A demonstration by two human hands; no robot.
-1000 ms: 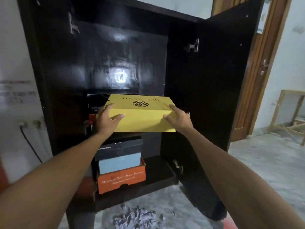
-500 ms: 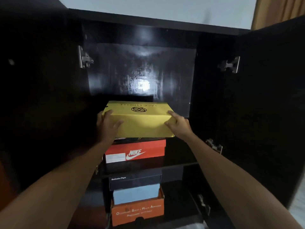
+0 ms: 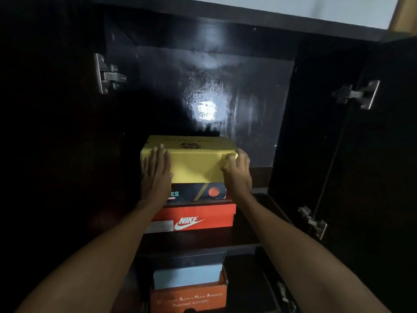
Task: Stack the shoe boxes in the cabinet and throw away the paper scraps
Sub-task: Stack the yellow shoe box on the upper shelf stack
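Where doors hang open, dark glossy cabinet (image 3: 225, 91), boxes stacked inside

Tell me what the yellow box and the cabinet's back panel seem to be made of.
Yellow box: probably matte cardboard, judging by its flat dull face and folded lid edge. Back panel: likely glossy laminated or lacquered board; it mirrors a bright light spot with streaks.

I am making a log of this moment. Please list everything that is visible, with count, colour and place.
yellow box: 1, yellow, top of upper stack
dark box: 1, black with printed graphics, under the yellow box
Nike box: 1, red, bottom of upper stack, on the shelf
lower stack: 3 boxes, dark, light blue, orange, below the shelf
cabinet: 1, black, doors open
hinges: 4 seen, metal, both sides
left hand: flat on yellow box front
right hand: on its right corner
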